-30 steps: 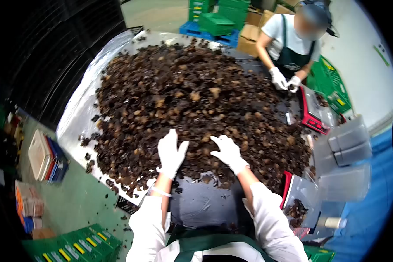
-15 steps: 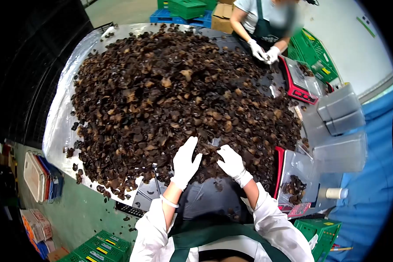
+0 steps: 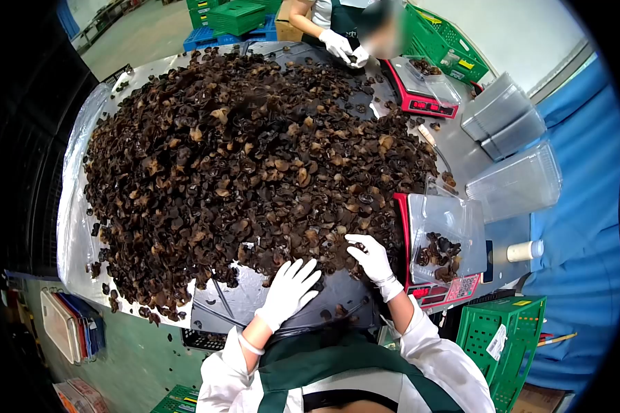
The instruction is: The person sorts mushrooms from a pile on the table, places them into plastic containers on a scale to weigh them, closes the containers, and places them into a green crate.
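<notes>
A wide heap of dark brown, fungus-like pieces [image 3: 255,151] covers much of the table [image 3: 238,299]. My left hand [image 3: 289,292], in a white glove, lies palm down at the heap's near edge with its fingers spread and holds nothing. To its right, my gloved right hand [image 3: 372,260] touches the heap's near right edge. Its fingers are curled, and what lies between them is too small to make out. Right of that hand, a red scale [image 3: 404,241] bears a clear plastic container [image 3: 455,224] with some dark pieces inside.
Across the table a co-worker's gloved hands [image 3: 348,51] are close together beside a second red scale [image 3: 420,103]. Clear tubs [image 3: 517,182] and a white bottle [image 3: 525,250] stand at the right. Green crates [image 3: 499,344] are at the lower right.
The view has swung right, bringing the near scale closer to the middle. My left hand has moved back to the heap's edge and spread its fingers; my right hand has moved toward the near scale.
</notes>
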The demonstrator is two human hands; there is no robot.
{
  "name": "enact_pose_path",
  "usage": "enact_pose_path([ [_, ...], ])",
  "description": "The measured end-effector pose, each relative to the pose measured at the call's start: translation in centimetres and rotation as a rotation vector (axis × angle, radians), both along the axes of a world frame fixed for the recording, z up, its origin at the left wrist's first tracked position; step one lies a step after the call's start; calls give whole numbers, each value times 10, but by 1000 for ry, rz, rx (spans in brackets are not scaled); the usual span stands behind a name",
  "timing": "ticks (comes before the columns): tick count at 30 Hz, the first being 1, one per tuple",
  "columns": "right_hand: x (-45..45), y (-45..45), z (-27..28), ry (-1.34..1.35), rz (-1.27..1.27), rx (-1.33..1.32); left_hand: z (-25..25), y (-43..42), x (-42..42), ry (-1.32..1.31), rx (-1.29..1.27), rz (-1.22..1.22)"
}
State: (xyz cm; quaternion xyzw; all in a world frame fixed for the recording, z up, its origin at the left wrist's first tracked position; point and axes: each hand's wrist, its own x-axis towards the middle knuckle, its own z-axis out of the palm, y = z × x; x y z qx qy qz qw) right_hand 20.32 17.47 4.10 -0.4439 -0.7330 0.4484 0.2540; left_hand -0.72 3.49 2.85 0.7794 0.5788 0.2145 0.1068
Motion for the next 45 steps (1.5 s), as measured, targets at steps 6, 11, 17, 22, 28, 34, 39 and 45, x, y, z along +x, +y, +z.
enact_pose_path([
  [6, -4, -20, 14, 72, -180, -27, 9, -64, -23, -135, -6, 85],
  [11, -44, -73, 48, 136, -16, 56, 9, -111, -55, -265, -15, 366],
  [17, -86, -143, 50, 64, 850, -60, -5, -133, -85, -679, 44, 838],
  [22, -120, -83, 20, -78, 533, 438, 29, -96, -68, -405, 156, 695],
  [28, -124, -58, -21, -457, 554, 669, -17, -61, -40, -130, 69, 463],
  [34, -67, -101, -32, -412, 638, 668, -28, -92, -29, -288, 105, 497],
  [39, -47, -105, -23, -384, 646, 609, -18, -96, -26, -294, 59, 524],
  [45, -57, -111, 13, -269, 687, 610, -42, -88, -19, -235, 76, 502],
])
